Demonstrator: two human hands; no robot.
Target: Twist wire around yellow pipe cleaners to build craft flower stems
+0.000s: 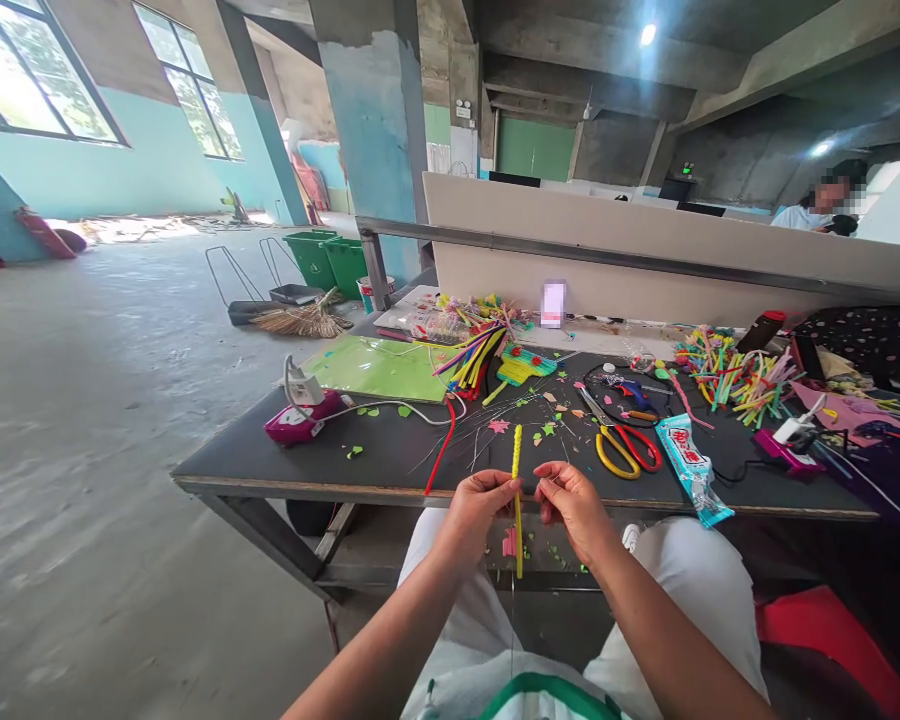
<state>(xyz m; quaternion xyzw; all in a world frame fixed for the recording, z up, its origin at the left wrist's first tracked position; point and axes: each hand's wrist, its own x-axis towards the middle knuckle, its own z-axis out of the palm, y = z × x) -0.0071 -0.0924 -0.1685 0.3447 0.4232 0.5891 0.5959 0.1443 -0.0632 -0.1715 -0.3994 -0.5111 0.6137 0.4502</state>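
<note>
The yellow pipe cleaner (517, 470) stands upright at the front edge of the dark table (270, 470), its top over the tabletop and its lower end hanging below the edge. A small pink scrap just behind its lower part is too blurred to identify.

At ten o'clock from it sits a pink and white device (304, 412) with a cord. The green sheet (379, 368) lies at eleven o'clock, and a red pipe cleaner (442, 448) slants nearby.

The left hand (480, 508) pinches the yellow stem between thumb and fingers at its middle. The right hand (576, 505), just beside it at three o'clock, has its fingertips pressed together. Whether they grip the stem or some fine thread cannot be told.

The scissors (627, 450), with yellow and red handles, lie at two o'clock. Next comes a blue and white packet (691, 462) that overhangs the table edge. A heap of coloured sticks (729, 378) lies farther off at two o'clock. The table's right end is cut off by the frame.
</note>
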